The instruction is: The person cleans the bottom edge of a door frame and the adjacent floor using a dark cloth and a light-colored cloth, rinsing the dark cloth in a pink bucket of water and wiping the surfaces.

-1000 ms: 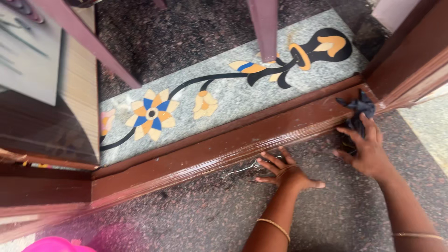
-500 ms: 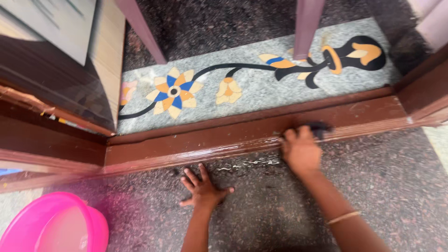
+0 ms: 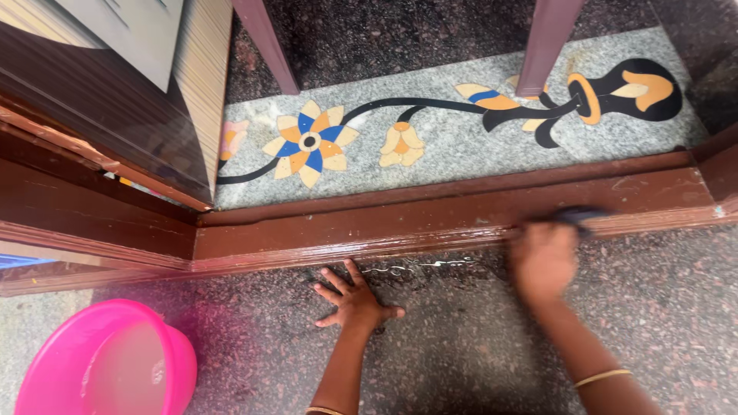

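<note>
head cam: right hand point(image 3: 543, 261) blurred, gripping dark cloth point(image 3: 578, 217) on brown door sill point(image 3: 430, 223); left hand point(image 3: 355, 301) flat, fingers spread on floor point(image 3: 461, 338).

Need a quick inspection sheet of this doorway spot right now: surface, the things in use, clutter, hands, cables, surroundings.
Surface: dark speckled stone floor, with thin wet streaks beside the sill.
Job's things: brown wooden door sill, glossy; dark cloth pressed on its front edge, blurred.
Clutter: pink basin at lower left, cloudy water inside.
Hands: left hand flat on the floor, fingers spread; right hand on the cloth, motion-blurred.
Cables: nothing seen.
Surroundings: grey slab with inlaid flower pattern behind the sill; two purple furniture legs; wooden door open at left.
</note>
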